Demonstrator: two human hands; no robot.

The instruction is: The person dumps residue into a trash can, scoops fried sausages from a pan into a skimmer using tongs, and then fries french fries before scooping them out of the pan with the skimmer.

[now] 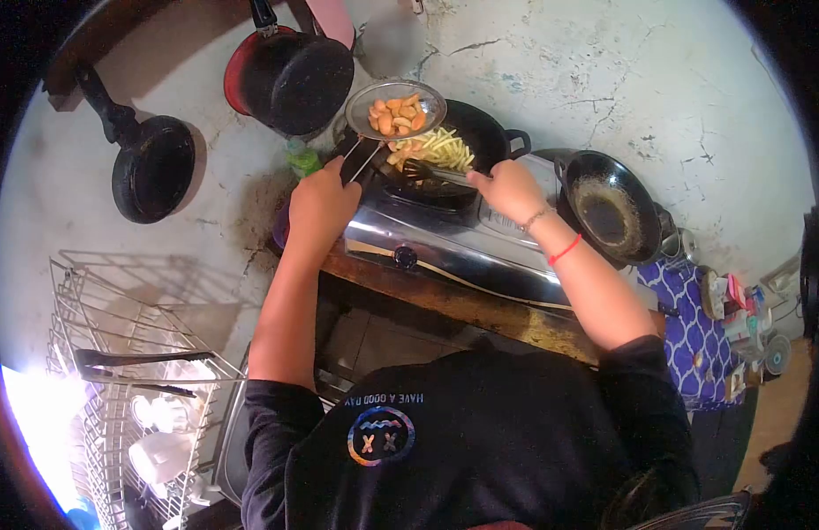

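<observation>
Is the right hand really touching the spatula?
Touching. The head view shows the right hand closed around the handle end of the spatula.

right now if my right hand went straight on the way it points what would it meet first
Probably the right side of the black pan that holds the pale strips. Depth is unclear, so your right hand might pass over its rim.

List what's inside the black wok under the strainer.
Pale yellow strips lie in the wok, with the head of a dark utensil held by the right hand. The strainer, held by the left hand, hides whatever is directly beneath it.
</observation>
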